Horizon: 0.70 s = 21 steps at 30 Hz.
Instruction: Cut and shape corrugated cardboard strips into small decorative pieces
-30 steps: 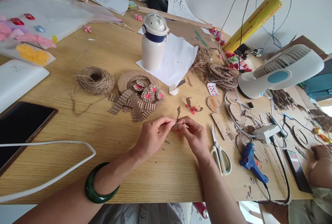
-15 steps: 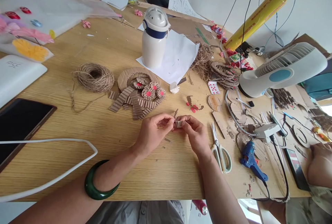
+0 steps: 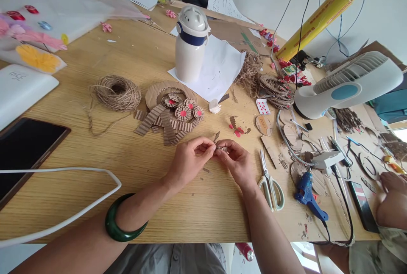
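Observation:
My left hand and my right hand meet above the wooden table, each closed in a pinch on a small strip of corrugated cardboard. Its thin end sticks up between my fingers; most of it is hidden by them. Just beyond, a cardboard wreath lies with strips and several pleated flowers with red centres. Red pieces with brown leaf shapes lie ahead of my right hand. Scissors with pale handles rest to the right of it.
A twine coil, white bottle and paper stand or lie behind. To the right are a blue glue gun, white fan and another person's hand. A tablet and white cable lie left.
My fingers have shifted slightly on the cardboard strip, so less of its pale piece shows by my right thumb. Both hands stay at the same spot.

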Available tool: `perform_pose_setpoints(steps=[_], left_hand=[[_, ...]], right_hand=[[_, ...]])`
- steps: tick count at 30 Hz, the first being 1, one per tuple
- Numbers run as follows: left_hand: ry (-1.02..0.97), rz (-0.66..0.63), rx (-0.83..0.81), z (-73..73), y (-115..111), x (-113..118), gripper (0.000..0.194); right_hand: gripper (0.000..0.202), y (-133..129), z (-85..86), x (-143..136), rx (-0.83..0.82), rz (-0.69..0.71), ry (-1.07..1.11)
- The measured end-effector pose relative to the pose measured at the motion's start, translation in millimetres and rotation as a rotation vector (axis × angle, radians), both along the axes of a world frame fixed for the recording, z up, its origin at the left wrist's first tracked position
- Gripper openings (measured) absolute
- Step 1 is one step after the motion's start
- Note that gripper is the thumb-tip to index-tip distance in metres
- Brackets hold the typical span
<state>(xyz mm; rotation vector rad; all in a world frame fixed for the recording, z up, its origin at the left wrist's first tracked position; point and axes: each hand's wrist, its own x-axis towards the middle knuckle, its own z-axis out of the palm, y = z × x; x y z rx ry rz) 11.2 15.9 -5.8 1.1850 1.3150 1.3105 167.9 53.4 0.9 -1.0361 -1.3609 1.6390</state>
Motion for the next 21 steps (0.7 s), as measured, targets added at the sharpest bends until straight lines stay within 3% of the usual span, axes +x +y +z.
perform_pose_setpoints(steps=[7,11,17,21], left_hand=[[-0.021,0.034,0.001,0.9,0,-2,0.014],[0.055,-0.051,0.007,1.4,-1,-2,0.020],[0.235,-0.085,0.222,1.5,-1,-1,0.011],[0.273,-0.058,0.282,3.3,-1,-2,0.017]], right_hand=[[0.022,3,-2.3,4,-0.127,-0.082,-0.012],[0.023,6,-3.4,7,-0.137,-0.169,-0.008],[0.022,8,-3.9,10,-0.116,-0.212,-0.009],[0.022,10,-3.1,11,-0.090,-0.193,-0.044]])
